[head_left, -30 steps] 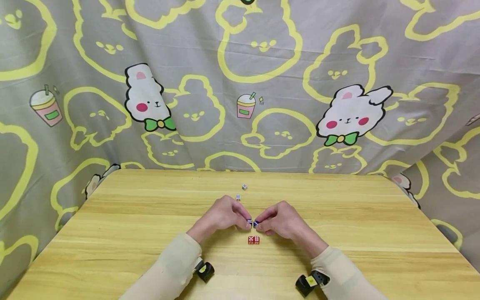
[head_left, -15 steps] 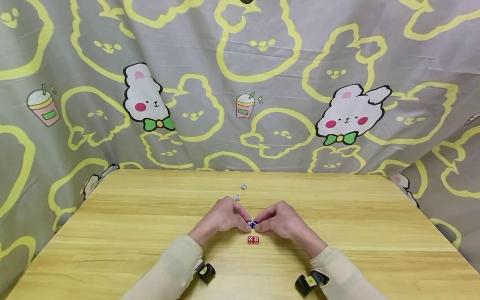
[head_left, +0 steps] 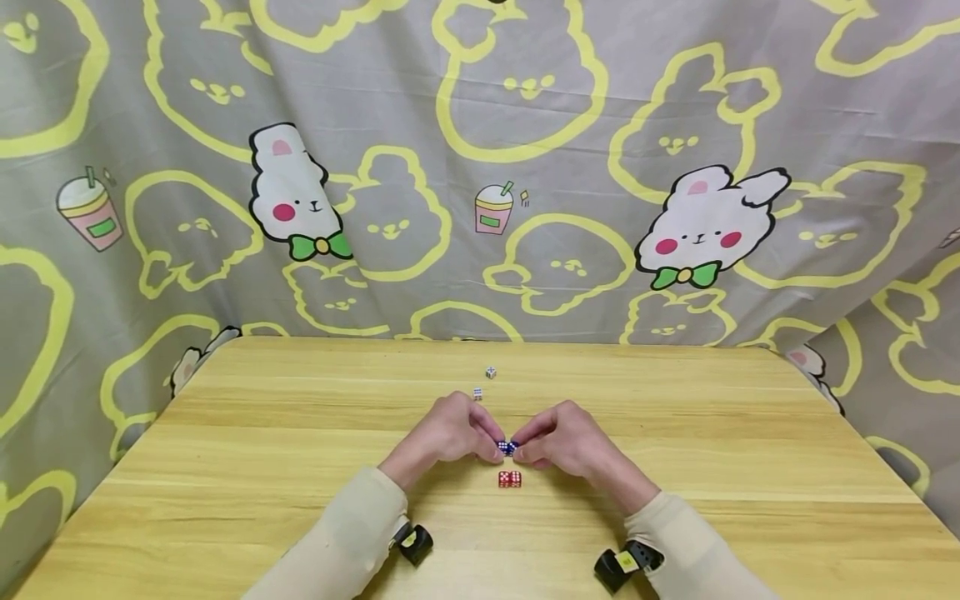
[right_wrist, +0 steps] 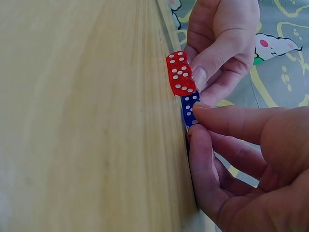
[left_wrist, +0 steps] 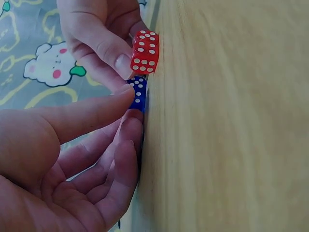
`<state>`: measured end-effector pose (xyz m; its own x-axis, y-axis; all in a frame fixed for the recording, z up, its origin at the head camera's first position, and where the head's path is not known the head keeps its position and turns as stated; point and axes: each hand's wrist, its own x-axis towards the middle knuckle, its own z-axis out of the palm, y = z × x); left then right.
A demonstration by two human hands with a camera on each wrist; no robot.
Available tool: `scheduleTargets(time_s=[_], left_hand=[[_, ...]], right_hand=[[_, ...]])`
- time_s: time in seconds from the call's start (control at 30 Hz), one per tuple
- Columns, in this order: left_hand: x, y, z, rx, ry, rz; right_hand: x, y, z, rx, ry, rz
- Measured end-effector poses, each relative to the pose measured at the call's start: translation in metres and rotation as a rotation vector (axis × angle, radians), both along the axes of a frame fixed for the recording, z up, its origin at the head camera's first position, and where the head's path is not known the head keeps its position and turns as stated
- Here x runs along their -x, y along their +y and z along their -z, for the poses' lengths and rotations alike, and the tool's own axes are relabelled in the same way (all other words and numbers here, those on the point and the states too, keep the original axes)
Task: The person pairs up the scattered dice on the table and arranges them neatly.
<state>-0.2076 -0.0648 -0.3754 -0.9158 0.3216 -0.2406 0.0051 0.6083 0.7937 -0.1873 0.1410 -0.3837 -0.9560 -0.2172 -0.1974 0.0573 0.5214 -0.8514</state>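
Two blue dice with white pips sit side by side at the middle of the table. My left hand (head_left: 450,429) pinches the left blue die (head_left: 502,447) between thumb and fingers. The right blue die (head_left: 513,447) is pinched by my right hand (head_left: 566,437). In the head view the two dice meet with a slight angle between them. Just nearer to me stands a pair of red dice (head_left: 509,479), set side by side. In the right wrist view the red pair (right_wrist: 181,73) partly overlaps the blue dice (right_wrist: 190,107).
Farther back on the wooden table (head_left: 300,467) lie two white dice, one (head_left: 477,393) behind my left hand and the other (head_left: 491,372) closer to the far edge. A patterned grey curtain (head_left: 420,108) hangs behind the table.
A narrow gap between the two blue dice has closed as my hands brought them together. The red and white dice have stayed in place.
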Motion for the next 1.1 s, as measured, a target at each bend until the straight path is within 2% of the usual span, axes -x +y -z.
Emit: scheduleTargets(time_s=[0.57,1.1], left_hand=[[0.0011,-0.0059,-0.003,-0.023,-0.011,0.021],[0.0017,-0.0024,-0.0001,-0.029,-0.017,0.035]], right_hand=[[0.0017,-0.0018,-0.003,-0.006,0.002,-0.014],[0.0001,0.0017,-0.0014,0.003,-0.011,-0.009]])
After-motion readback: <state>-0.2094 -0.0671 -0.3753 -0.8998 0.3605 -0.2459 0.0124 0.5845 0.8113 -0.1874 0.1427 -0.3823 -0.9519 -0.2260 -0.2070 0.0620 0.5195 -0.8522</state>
